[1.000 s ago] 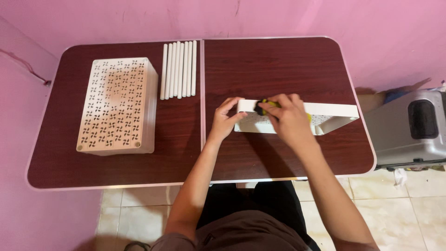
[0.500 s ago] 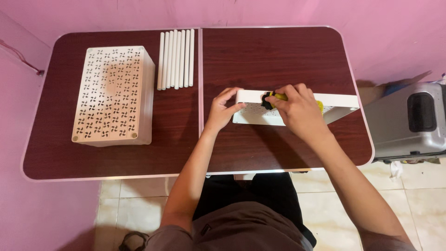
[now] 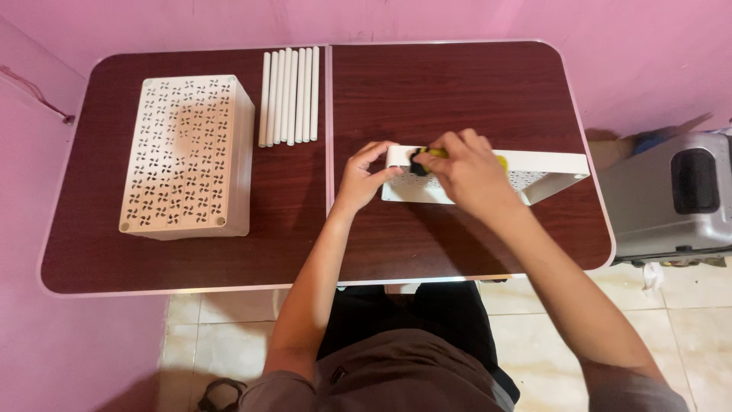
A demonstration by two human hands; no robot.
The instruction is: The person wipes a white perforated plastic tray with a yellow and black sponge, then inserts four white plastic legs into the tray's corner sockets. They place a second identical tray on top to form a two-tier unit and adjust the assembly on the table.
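right hand [image 3: 469, 177] hides most of the yellow-black tool [image 3: 422, 159].

no packages, labels, signs or screens here (none visible) — nothing.

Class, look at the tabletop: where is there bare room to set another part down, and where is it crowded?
Bare wood lies on the far right half of the table, beyond the white perforated panel, and along the near edge. The left half is crowded by the stacked panels and white tubes. The left hand and right hand fill the panel's left end.
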